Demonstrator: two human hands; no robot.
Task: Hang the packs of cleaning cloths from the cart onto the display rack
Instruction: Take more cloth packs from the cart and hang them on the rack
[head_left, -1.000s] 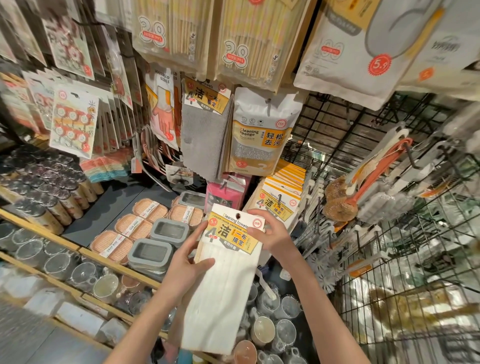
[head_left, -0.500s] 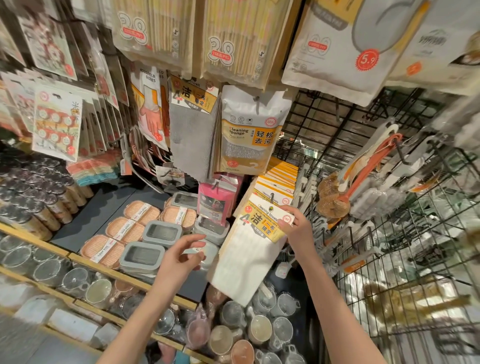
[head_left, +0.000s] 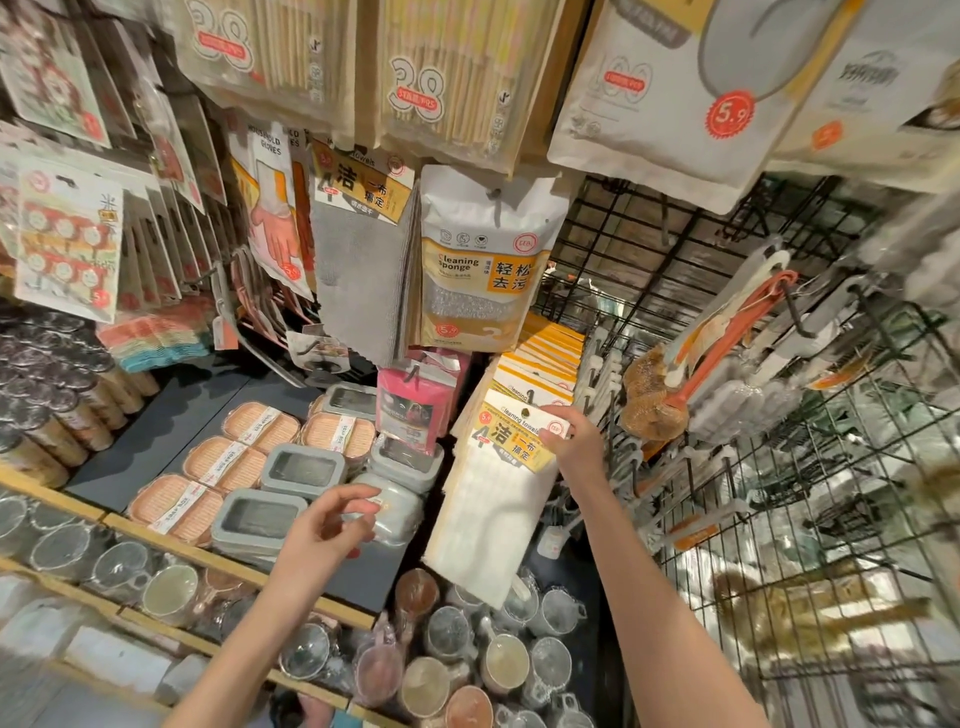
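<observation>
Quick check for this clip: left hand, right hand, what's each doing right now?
Left hand: open, fingers loosely curled, holding nothing.
Right hand: grips the header card of the white cleaning towel pack.

You've got a black wire grid rack (head_left: 649, 249) right, dark shelf (head_left: 171, 421) with wooden edging (head_left: 156, 525) below, maybe grey floor bottom left.

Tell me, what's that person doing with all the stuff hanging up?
A person is stocking a shop rack. The right hand pinches the top of a white cloth pack by its yellow label, holding it at the front of a row of matching packs already hanging on a hook. Whether it is on the hook yet cannot be told. The left hand hovers empty above the grey boxes on the shelf, fingers loosely curled.
</observation>
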